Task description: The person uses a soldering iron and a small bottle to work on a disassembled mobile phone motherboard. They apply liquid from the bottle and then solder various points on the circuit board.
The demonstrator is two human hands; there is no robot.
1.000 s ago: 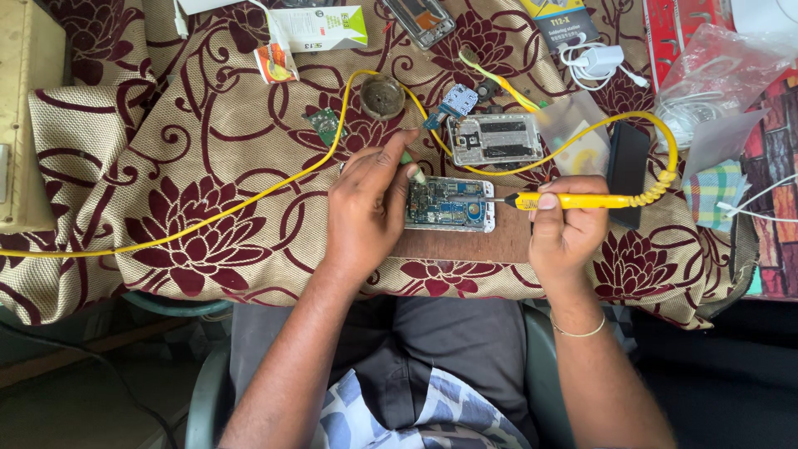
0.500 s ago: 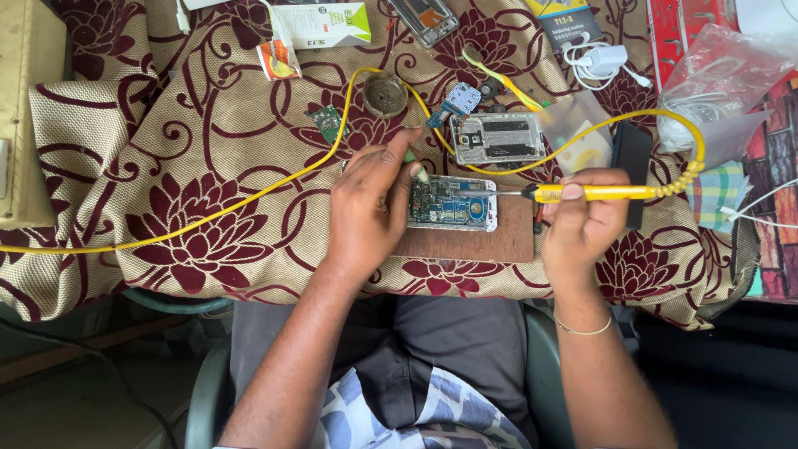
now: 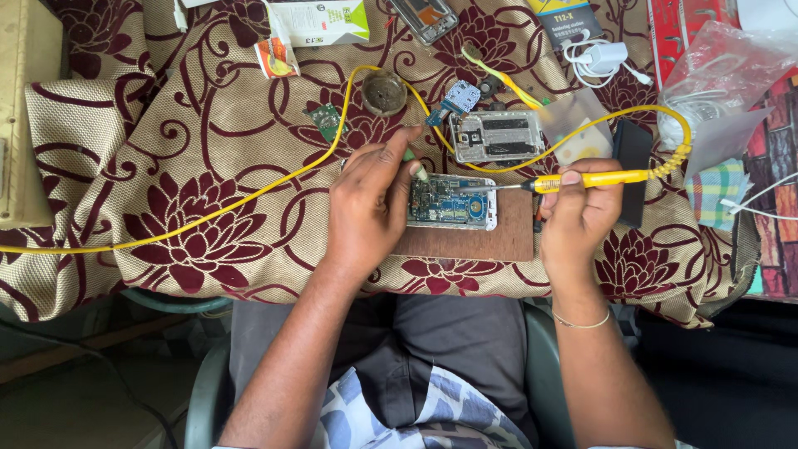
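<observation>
One opened phone (image 3: pixel 451 202), back off, blue-green board bare inside its shell, lies flat on a brown wooden board (image 3: pixel 490 239). Right hand (image 3: pixel 579 218) fingers closed round a yellow iron (image 3: pixel 582 179); its metal tip sits over the phone's right part. Left hand (image 3: pixel 366 208) pinches a thin green-tipped tool (image 3: pixel 415 164) at the phone's left edge. Just above: second phone shell (image 3: pixel 495 135), grey; round tin (image 3: pixel 384 91), contents dark. Yellow cord (image 3: pixel 249 195) crosses the floral woven cloth (image 3: pixel 166 166)

- 1 view only, from a head camera.
- It looks straight down over the tabletop (image 3: pixel 125 158) and lap.
- Close range: forearms fill the lower frame.
- No 2nd view shares it.
</observation>
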